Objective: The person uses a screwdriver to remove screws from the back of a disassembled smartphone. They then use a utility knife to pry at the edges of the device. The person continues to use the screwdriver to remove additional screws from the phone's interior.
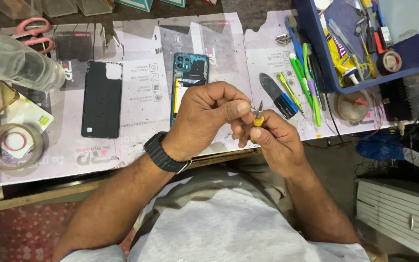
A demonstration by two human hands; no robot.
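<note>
Head view. A repair bench covered with a pale printed work mat (136,97) fills the upper half of the frame; the person's lap and grey shirt fill the lower half.

At centre, the right hand (275,140) is clamped round a small precision screwdriver (258,116) with a yellow collar. Its long axis runs near vertical in the frame, metal tip pointing to 12 o'clock, away from the body, handle buried in the fist. The left hand (209,114), with a black wristband behind it, has thumb and forefinger pinched together right at the tip. Whether a screw or bit sits in the pinch cannot be told; it is too small.

At 11 o'clock from the hands, just beyond the left knuckles, lies an opened phone (188,77), camera end away from the person, lower part hidden by the left hand. A detached black back cover (102,99) lies further out at 10 o'clock.

Judgement: the step in hand looks like seating or clearing something at the driver tip, clear of the phone. The next move would call for a steady tip lowered square onto a screw head.

Elsewhere: loose hand tools (299,82) at 2 o'clock, a blue tray (316,53) behind them, a tape roll (16,145) at 9 o'clock.
</note>
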